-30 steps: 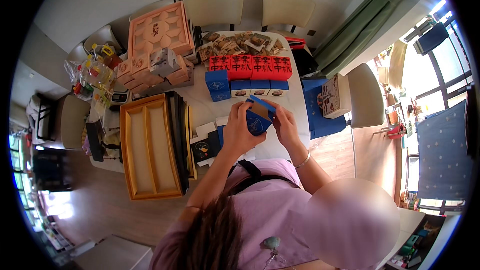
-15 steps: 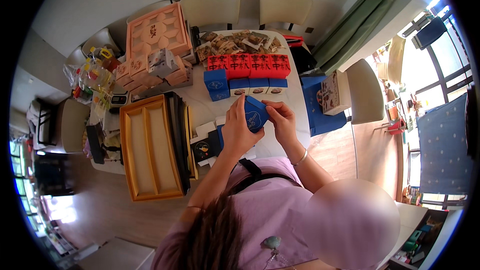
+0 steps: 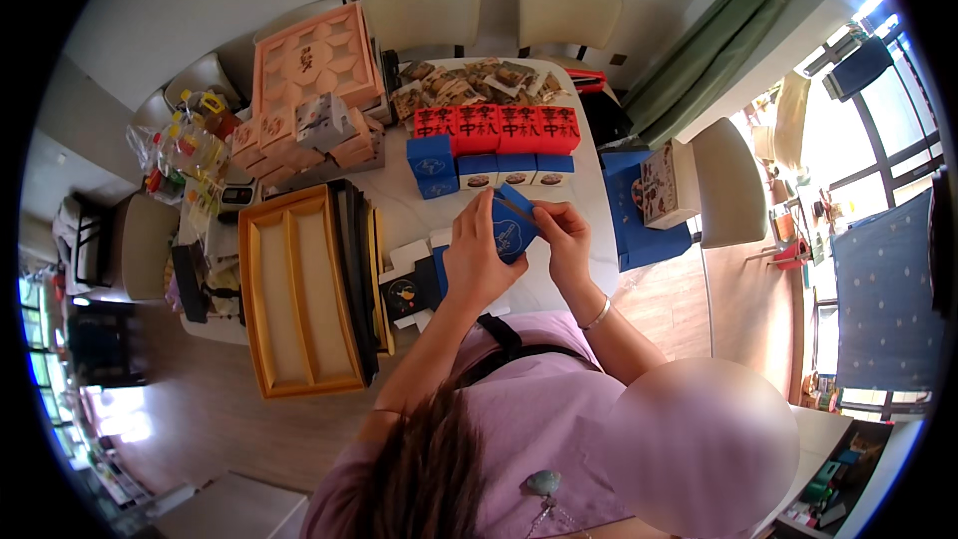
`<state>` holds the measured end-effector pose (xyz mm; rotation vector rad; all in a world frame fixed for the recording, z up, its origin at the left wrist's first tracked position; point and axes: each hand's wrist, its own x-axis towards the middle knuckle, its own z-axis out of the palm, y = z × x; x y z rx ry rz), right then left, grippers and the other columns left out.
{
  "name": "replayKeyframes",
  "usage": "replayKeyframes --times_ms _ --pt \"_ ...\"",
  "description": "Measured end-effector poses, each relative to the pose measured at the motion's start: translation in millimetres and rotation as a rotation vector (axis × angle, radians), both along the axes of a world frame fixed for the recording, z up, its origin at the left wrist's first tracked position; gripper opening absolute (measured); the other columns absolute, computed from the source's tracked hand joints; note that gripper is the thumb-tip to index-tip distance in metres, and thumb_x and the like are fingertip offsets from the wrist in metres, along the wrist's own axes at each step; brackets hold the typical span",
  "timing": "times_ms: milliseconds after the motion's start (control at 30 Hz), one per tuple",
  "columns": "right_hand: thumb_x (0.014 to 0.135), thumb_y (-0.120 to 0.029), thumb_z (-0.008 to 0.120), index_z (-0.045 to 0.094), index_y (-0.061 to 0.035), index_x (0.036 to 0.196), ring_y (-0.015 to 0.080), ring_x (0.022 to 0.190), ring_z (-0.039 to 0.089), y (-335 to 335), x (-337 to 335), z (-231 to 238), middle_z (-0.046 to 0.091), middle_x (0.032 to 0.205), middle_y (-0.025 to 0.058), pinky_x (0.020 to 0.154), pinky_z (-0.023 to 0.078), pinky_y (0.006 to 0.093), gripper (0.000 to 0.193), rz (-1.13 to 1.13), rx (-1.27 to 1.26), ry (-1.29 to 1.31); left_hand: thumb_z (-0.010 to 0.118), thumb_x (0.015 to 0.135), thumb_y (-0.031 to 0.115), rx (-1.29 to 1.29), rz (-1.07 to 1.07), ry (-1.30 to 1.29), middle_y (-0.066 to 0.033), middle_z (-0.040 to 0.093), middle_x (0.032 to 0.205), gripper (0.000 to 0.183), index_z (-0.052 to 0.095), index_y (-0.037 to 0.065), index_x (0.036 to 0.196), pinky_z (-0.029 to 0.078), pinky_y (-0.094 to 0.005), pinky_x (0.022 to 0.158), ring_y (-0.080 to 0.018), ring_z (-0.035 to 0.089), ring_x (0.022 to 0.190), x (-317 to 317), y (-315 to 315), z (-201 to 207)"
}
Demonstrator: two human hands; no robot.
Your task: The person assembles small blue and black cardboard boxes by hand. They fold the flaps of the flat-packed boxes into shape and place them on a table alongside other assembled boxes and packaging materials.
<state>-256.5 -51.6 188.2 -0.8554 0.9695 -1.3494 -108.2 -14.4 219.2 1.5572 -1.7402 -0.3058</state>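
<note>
Above the near edge of the table I hold a small blue box (image 3: 509, 230) with a line drawing on its face. My left hand (image 3: 473, 258) wraps round its left side. The fingers of my right hand (image 3: 562, 238) pinch the flap at its upper right edge, and a dark gap shows under that flap. Beyond my hands stand several blue boxes (image 3: 431, 162) in a row, some with white lower sides. Behind them is a row of red boxes (image 3: 499, 130). Flat unfolded black and white cartons (image 3: 407, 289) lie left of my left forearm.
Gold divided trays (image 3: 302, 294) and black ones stand at the table's left edge. Pink boxes (image 3: 309, 65) are piled at the back left, beside oil bottles (image 3: 200, 150). Small wrapped packets (image 3: 489, 82) lie at the back. A chair (image 3: 726, 180) with a printed box stands at the right.
The top flap of the blue box has lifted, and a dark gap now shows beneath it. My hands have barely moved.
</note>
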Motion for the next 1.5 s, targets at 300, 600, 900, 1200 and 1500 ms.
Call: replayKeyframes --times_ms 300,600,900,1200,1500 --pt "0.088 0.000 0.066 0.066 0.0020 0.093 0.0135 0.092 0.063 -0.9 -1.1 -3.6 0.067 0.109 0.0141 0.082 0.051 0.0259 0.005 0.034 -0.117 0.098 0.082 0.057 0.016 -0.027 0.008 0.016 -0.0163 0.047 0.133 0.102 0.029 0.007 0.144 0.056 -0.0423 0.079 -0.0377 0.051 0.117 -2.0 -1.0 -0.7" --pt "0.089 0.000 0.065 0.068 0.0015 0.102 0.0129 0.098 0.061 -7.8 3.9 13.3 0.065 0.111 0.0073 0.082 0.051 0.0243 0.014 0.102 -0.208 0.165 0.080 0.054 0.012 -0.081 -0.083 0.039 -0.0158 0.047 0.134 0.102 0.032 0.009 0.144 0.056 -0.0421 0.081 -0.0378 0.050 0.118 -4.7 -3.3 -2.4" --pt "0.083 0.001 0.070 0.068 -0.0027 0.108 0.0164 0.107 0.060 3.9 13.9 15.7 0.059 0.122 0.0088 0.083 0.052 0.0274 0.025 0.068 -0.309 0.332 0.081 0.057 0.017 0.000 -0.077 0.207 -0.0175 0.047 0.129 0.088 0.041 0.016 0.136 0.054 -0.0442 0.080 -0.0396 0.055 0.110 0.3 -8.0 -12.6" --pt "0.082 0.005 0.069 0.067 -0.0029 0.110 0.0217 0.113 0.059 1.7 4.1 -14.1 0.055 0.127 0.0123 0.086 0.053 0.0272 0.029 0.145 -0.366 0.557 0.082 0.058 0.017 0.021 -0.096 0.363 -0.0191 0.051 0.117 0.077 0.042 0.011 0.124 0.053 -0.0429 0.081 -0.0391 0.058 0.103 5.4 -13.3 -38.1" --pt "0.081 -0.011 0.076 0.052 -0.0055 0.135 0.0225 0.125 0.050 -16.5 -12.3 17.9 0.057 0.129 0.0118 0.099 0.045 0.0341 0.059 0.543 -0.195 0.433 0.051 0.087 0.045 0.828 -0.516 1.727 -0.0193 0.054 0.131 0.068 0.040 0.008 0.142 0.060 -0.0516 0.067 -0.0365 0.062 0.108 39.8 -21.6 -96.7"
